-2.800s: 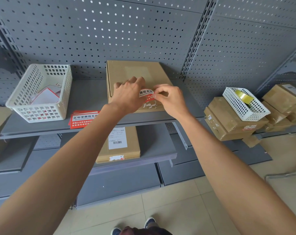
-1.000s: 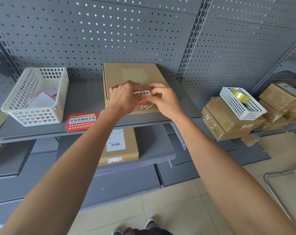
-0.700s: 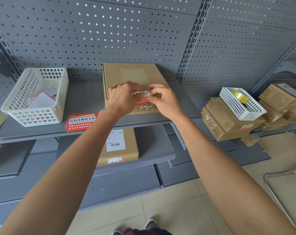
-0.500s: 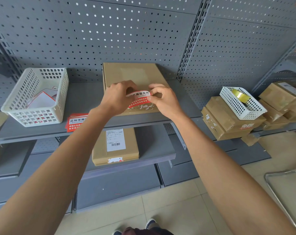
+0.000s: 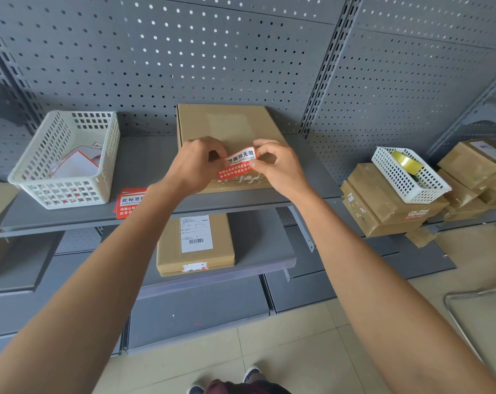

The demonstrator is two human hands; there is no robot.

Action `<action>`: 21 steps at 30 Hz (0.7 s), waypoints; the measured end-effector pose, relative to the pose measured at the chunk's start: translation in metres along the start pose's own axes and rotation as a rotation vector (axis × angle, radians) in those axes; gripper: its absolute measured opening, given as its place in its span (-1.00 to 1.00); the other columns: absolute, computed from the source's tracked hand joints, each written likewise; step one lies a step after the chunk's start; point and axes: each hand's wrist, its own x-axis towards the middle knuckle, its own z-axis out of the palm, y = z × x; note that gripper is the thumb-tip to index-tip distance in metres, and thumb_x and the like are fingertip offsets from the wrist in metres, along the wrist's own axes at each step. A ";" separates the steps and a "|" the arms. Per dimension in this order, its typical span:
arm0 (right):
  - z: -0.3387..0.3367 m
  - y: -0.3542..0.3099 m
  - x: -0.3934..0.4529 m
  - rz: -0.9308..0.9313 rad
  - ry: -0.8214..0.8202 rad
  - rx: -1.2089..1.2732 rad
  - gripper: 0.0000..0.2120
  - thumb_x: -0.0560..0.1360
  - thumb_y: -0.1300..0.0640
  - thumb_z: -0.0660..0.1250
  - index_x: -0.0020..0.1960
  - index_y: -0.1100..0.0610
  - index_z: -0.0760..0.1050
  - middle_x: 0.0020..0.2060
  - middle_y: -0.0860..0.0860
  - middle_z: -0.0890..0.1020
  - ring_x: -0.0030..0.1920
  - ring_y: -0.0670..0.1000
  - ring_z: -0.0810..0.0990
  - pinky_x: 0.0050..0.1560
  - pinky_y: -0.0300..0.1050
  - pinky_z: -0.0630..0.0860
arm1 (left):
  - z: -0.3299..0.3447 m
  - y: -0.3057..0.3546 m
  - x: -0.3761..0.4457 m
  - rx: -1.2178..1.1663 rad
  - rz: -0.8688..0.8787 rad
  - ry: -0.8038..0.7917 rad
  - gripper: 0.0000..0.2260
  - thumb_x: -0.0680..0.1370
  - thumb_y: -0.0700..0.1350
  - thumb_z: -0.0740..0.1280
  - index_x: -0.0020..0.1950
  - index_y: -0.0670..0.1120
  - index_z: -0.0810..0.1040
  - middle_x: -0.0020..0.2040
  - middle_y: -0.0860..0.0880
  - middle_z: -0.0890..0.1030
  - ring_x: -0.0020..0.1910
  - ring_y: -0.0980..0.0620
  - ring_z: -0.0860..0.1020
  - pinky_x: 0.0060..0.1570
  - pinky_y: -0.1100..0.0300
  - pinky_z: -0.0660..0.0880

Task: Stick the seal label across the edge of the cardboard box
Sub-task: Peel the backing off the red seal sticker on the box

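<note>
A flat brown cardboard box [image 5: 229,126] lies on the grey upper shelf [image 5: 144,163], its front edge toward me. A red and white seal label [image 5: 237,164] is held just above the box's front part, tilted. My left hand [image 5: 197,163] pinches the label's left end. My right hand [image 5: 278,164] pinches its right end. The front edge of the box below the label shows torn white label scraps [image 5: 248,181].
A white basket [image 5: 67,157] with papers stands at the shelf's left, and more red labels [image 5: 128,201] lie beside it. Another box [image 5: 195,243] sits on the lower shelf. At the right, stacked boxes [image 5: 383,206] carry a small basket with a tape roll [image 5: 406,166].
The label has come up off the box top and more of it shows between my hands. My left hand shifted slightly left and now grips the label's end.
</note>
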 end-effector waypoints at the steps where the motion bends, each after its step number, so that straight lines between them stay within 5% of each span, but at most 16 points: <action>1: 0.000 0.000 0.000 0.008 0.001 0.007 -0.91 0.40 0.13 0.51 -0.15 0.09 0.62 0.22 -0.13 0.62 0.28 -0.08 0.52 0.42 -0.02 0.34 | 0.000 -0.001 0.000 0.004 0.003 0.001 -0.92 0.52 -0.10 0.45 -0.07 -0.10 0.64 -0.01 -0.06 0.66 -0.07 -0.09 0.56 -0.05 0.04 0.49; 8: -0.003 -0.008 0.001 0.048 -0.026 0.104 -0.59 0.35 0.11 0.56 0.17 -0.03 0.55 0.17 -0.15 0.63 0.24 -0.19 0.53 0.19 -0.33 0.36 | 0.002 -0.004 0.003 0.025 0.032 0.006 -0.91 0.53 -0.07 0.45 -0.09 -0.08 0.64 -0.07 -0.02 0.63 -0.12 -0.07 0.53 -0.13 0.09 0.44; 13: 0.011 -0.013 0.003 0.002 -0.004 -0.083 -0.69 0.34 0.02 0.58 0.06 -0.02 0.67 0.20 -0.10 0.62 0.31 0.02 0.45 0.38 -0.02 0.34 | 0.001 -0.001 0.001 0.031 0.055 0.018 -0.91 0.52 -0.09 0.45 -0.11 -0.09 0.64 -0.10 -0.04 0.62 -0.16 -0.05 0.51 -0.17 0.08 0.43; 21: 0.014 -0.011 0.004 -0.022 0.002 -0.075 -0.85 0.40 0.07 0.55 -0.04 0.04 0.72 0.24 -0.07 0.62 0.31 0.07 0.42 0.38 0.03 0.30 | 0.000 0.000 -0.001 0.019 0.059 0.017 -0.91 0.53 -0.09 0.44 -0.11 -0.09 0.62 -0.11 -0.03 0.60 -0.16 -0.06 0.51 -0.17 0.09 0.42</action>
